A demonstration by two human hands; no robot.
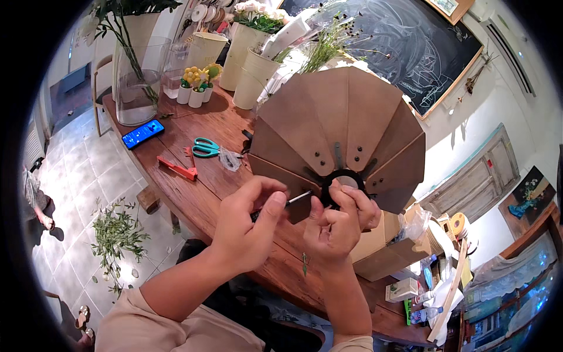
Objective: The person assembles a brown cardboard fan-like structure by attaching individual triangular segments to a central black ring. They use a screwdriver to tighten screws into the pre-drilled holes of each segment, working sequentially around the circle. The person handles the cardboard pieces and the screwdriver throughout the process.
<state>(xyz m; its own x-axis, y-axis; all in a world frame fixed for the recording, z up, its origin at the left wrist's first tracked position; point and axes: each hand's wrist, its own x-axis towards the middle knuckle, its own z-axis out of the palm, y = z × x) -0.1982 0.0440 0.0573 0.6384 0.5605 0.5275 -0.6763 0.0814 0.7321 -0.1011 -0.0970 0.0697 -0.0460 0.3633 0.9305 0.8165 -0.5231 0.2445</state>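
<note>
- The left hand (249, 223) pinches a slim tool (299, 198) between thumb and fingers, apparently to keep its metal shaft pointed toward the black ring (326, 189).
- The right hand (340, 226) curls at that ring, probably steadying it; I cannot tell what its fingertips pinch.
- The brown panelled shade (346, 117) tilts up above the table's (293, 252) middle, ring toward the person, likely for easy reach.
- Toward the table's right end, a cardboard box (390, 264) holds clear wrap (417, 223).
- Near the left edge, small white pots (196, 98) carry yellow flowers (196, 76).
- At the far-left corner, a glass vase (132, 105) holds green stems (136, 67).
- Along the far edge, a cream bucket (241, 50) holds pale blooms (253, 10).
</note>
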